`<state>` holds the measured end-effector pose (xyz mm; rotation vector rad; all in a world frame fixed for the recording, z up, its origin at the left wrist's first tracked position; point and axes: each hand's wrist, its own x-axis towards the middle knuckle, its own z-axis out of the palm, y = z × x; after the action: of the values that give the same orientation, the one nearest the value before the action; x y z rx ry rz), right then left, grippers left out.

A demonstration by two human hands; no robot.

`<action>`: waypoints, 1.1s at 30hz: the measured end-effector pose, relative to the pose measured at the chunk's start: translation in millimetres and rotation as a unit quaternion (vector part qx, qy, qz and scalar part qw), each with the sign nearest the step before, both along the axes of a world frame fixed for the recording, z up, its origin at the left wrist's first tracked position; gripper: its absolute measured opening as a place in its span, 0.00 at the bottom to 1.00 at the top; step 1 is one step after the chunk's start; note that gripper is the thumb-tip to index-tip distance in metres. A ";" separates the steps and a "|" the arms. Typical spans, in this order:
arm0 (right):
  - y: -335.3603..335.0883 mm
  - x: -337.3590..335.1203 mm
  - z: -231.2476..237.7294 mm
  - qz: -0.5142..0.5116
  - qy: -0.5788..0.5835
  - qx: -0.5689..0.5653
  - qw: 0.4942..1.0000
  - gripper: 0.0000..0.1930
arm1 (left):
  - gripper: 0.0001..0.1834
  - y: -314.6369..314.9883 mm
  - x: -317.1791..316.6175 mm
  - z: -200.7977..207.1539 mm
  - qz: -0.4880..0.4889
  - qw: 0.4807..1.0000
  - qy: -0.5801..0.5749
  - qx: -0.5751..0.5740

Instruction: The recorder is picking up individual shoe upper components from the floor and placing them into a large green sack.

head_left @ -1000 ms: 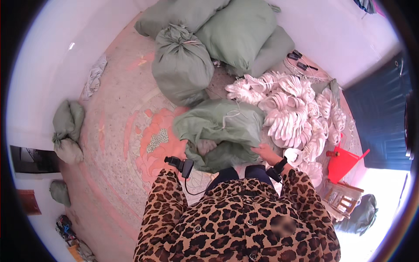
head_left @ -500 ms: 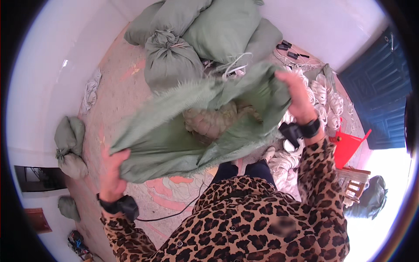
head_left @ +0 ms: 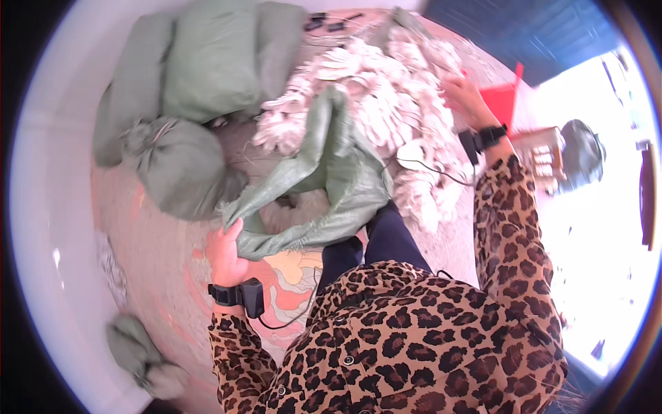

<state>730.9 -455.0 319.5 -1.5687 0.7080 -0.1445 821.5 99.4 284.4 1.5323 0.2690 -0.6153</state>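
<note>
A green woven sack (head_left: 355,183) stands in front of my legs with its mouth open. My left hand (head_left: 227,255) is closed on the near left edge of its rim. Pale bundled stuff (head_left: 303,208) shows inside the sack, partly hidden by the folds. Reaching out to the right, my right hand (head_left: 466,101) is off the sack, its fingers apart at the edge of a large pile of white bundles (head_left: 372,90), which look like knitted gloves. Whether the fingertips touch a bundle I cannot tell.
Full green sacks (head_left: 210,62) lean against the wall at the far left, a tied one (head_left: 176,165) before them. On the right are a red container (head_left: 499,103), a small wooden stool (head_left: 545,155) and a dark green bag (head_left: 581,155). Another sack (head_left: 138,352) lies lower left.
My right hand has let go of the sack rim and moved toward the white pile. The sack has dropped lower, its right side sagging. My view has swung to the right.
</note>
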 end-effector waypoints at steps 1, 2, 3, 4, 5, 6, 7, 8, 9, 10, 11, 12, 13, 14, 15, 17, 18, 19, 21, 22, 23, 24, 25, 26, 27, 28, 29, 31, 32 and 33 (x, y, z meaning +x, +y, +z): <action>-21.8 -53.8 -10.5 -0.032 0.020 0.011 0.999 0.14 | 0.17 -22.6 2.6 9.5 -0.090 0.992 -0.029 0.087; -47.8 -113.8 -22.5 -0.063 0.029 0.003 0.998 0.13 | 0.17 -44.4 3.5 15.6 -0.175 0.968 -0.068 0.168; -48.6 -161.6 -19.9 -0.132 0.082 0.008 0.988 0.11 | 0.21 -58.1 4.5 10.7 -0.052 0.992 0.111 -0.001; -50.1 -215.1 -10.5 -0.173 0.117 0.007 0.978 0.11 | 0.21 -68.7 5.3 9.5 -0.068 0.991 0.116 0.001; -55.3 -279.4 -12.2 -0.290 0.142 0.014 0.946 0.13 | 0.22 -79.9 4.8 14.1 -0.080 0.990 0.116 -0.011; -53.8 -336.5 -7.2 -0.341 0.136 0.019 0.930 0.14 | 0.23 -87.5 0.2 14.8 -0.083 0.990 0.115 -0.022; -48.6 -390.4 3.1 -0.383 0.133 0.022 0.914 0.15 | 0.25 -96.0 -6.7 18.2 -0.085 0.989 0.117 -0.031; -50.8 -446.3 10.2 -0.436 0.158 0.016 0.886 0.14 | 0.25 -113.3 -10.8 30.3 -0.102 0.987 0.121 -0.031; -48.0 -499.4 19.0 -0.478 0.191 0.004 0.858 0.14 | 0.25 -131.7 -16.0 47.6 -0.073 0.983 0.159 -0.056; -41.2 -543.2 27.6 -0.515 0.223 -0.004 0.828 0.13 | 0.25 -144.6 -22.0 58.0 -0.040 0.977 0.194 -0.077; -33.0 -576.7 35.9 -0.541 0.255 -0.012 0.801 0.12 | 0.26 -143.7 -20.5 53.1 -0.065 0.975 0.188 -0.099; -25.2 -608.2 40.4 -0.567 0.286 -0.021 0.772 0.10 | 0.26 -149.6 -22.8 48.2 -0.076 0.974 0.191 -0.095; -20.7 -644.1 42.7 -0.577 0.306 -0.003 0.757 0.10 | 0.26 -157.3 -27.2 47.4 -0.073 0.975 0.189 -0.092; -17.3 -674.4 42.6 -0.588 0.323 0.013 0.742 0.10 | 0.26 -167.3 -31.7 44.4 -0.072 0.975 0.187 -0.091; -15.7 -686.3 38.3 -0.584 0.359 0.016 0.728 0.09 | 0.27 -176.0 -37.2 41.2 -0.072 0.979 0.182 -0.061; -22.4 -703.6 20.2 -0.593 0.387 0.029 0.705 0.08 | 0.27 -191.6 -48.3 31.1 -0.066 0.978 0.196 -0.036; -27.0 -700.7 5.6 -0.577 0.372 0.044 0.725 0.08 | 0.28 -201.4 -55.6 26.9 -0.052 0.977 0.208 -0.012; -35.8 -694.1 -12.6 -0.555 0.394 0.051 0.731 0.08 | 0.29 -213.3 -65.1 26.5 -0.062 0.980 0.183 0.040; -68.2 -680.5 -49.4 -0.493 0.416 0.076 0.760 0.08 | 0.30 -229.2 -83.1 16.9 -0.051 0.980 0.176 0.076; -88.7 -682.1 -81.9 -0.451 0.417 0.098 0.783 0.08 | 0.30 -235.2 -94.1 9.7 -0.037 0.979 0.170 0.110; -107.6 -671.3 -115.3 -0.421 0.412 0.094 0.803 0.07 | 0.31 -241.2 -105.3 3.0 -0.046 0.982 0.146 0.109; -127.9 -660.0 -153.4 -0.392 0.405 0.089 0.821 0.06 | 0.31 -250.6 -116.8 -2.1 -0.043 0.983 0.143 0.111; -147.1 -663.7 -199.1 -0.370 0.367 0.091 0.849 0.05 | 0.31 -261.6 -130.0 -5.6 -0.032 0.980 0.157 0.122; -165.3 -646.2 -241.4 -0.296 0.375 0.071 0.876 0.03 | 0.31 -271.3 -140.4 -12.1 -0.016 0.977 0.163 0.135; -187.5 -645.3 -291.8 -0.192 0.342 0.048 0.919 0.01 | 0.31 -271.5 -148.3 -22.1 -0.018 0.977 0.161 0.137; -197.9 -624.0 -336.7 -0.175 0.322 0.043 0.929 0.02 | 0.31 -264.0 -157.7 -28.2 -0.013 0.974 0.147 0.170; -199.8 -571.7 -362.3 -0.151 0.324 0.051 0.933 0.04 | 0.31 -258.2 -169.7 -31.3 0.002 0.970 0.125 0.208; -209.3 -514.4 -409.2 -0.051 0.272 -0.074 0.958 0.06 | 0.32 -267.2 -191.1 -44.5 0.031 0.961 0.128 0.244; -209.4 -486.6 -427.0 -0.039 0.261 -0.095 0.960 0.07 | 0.32 -268.9 -202.6 -47.5 0.060 0.951 0.130 0.275; -212.7 -460.4 -441.2 0.006 0.244 -0.101 0.964 0.09 | 0.32 -270.6 -211.9 -50.1 0.062 0.949 0.128 0.281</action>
<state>270.5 -667.7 -121.7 -1.8252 1.0949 0.1947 609.6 -171.2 234.2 1.9594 0.7863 -0.6719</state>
